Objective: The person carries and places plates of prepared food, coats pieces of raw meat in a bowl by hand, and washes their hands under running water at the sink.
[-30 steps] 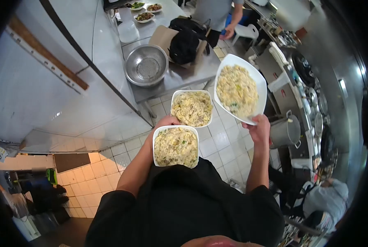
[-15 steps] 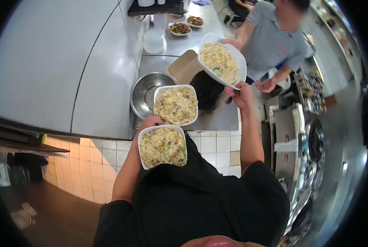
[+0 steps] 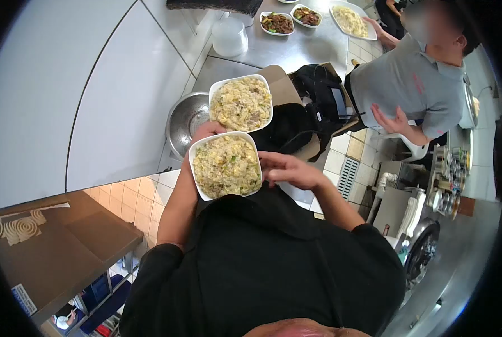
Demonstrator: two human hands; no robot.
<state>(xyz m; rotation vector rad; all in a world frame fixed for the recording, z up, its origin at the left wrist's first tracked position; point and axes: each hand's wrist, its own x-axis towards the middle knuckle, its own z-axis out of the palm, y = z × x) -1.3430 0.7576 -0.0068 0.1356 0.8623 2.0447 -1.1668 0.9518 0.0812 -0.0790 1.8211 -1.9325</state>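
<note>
My left hand (image 3: 207, 130) grips a white square bowl of fried rice (image 3: 241, 104), its fingers mostly hidden under the bowls. A second, nearer bowl of fried rice (image 3: 226, 166) sits over my left wrist and forearm, close against the first. Beside the nearer bowl's right rim is my right hand (image 3: 291, 171), empty, with fingers stretched out and apart. Whether its fingertips touch the rim, I cannot tell. A co-worker in a grey shirt (image 3: 408, 84) holds a third bowl of fried rice (image 3: 352, 21) at the top right.
A metal colander (image 3: 184, 121) stands on the steel counter (image 3: 312, 46) by the wall. Farther back are two dishes of dark stir-fried food (image 3: 277, 23) and a clear plastic container (image 3: 229, 37). An open cardboard box (image 3: 282, 78) with black items lies ahead. A brown tabletop (image 3: 65, 247) is at lower left.
My right hand has let go of the third bowl, which the co-worker now holds farther away. That hand has come back beside the nearer bowl. My view has turned somewhat.
</note>
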